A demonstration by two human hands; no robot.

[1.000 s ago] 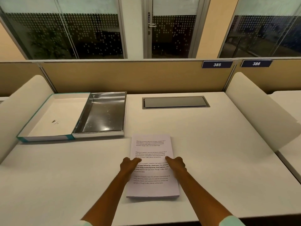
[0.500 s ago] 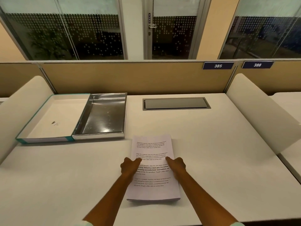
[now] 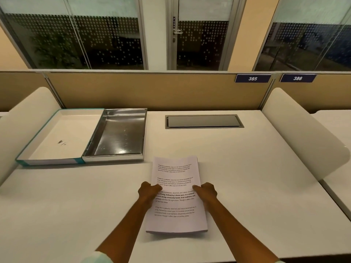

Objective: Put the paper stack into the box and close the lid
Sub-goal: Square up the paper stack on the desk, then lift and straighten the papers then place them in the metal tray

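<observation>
A stack of printed white paper [image 3: 175, 198] lies near the desk's front edge, its near end slightly off the surface. My left hand [image 3: 149, 191] grips its left edge and my right hand [image 3: 207, 191] grips its right edge, thumbs on top. At the back left the box lies open flat: a shiny silver tray [image 3: 117, 136] on the right and the white, teal-edged lid [image 3: 57, 137] hinged to its left. Both halves hold nothing.
A white desk [image 3: 247, 177] with a grey cable hatch [image 3: 204, 121] at the back centre. Curved white side dividers stand at the left [image 3: 22, 118] and right [image 3: 303, 133]. A tan partition [image 3: 152, 90] closes off the back.
My hands have closed tighter on the paper's side edges and the stack's near end has lifted a little off the desk. The box has not moved.
</observation>
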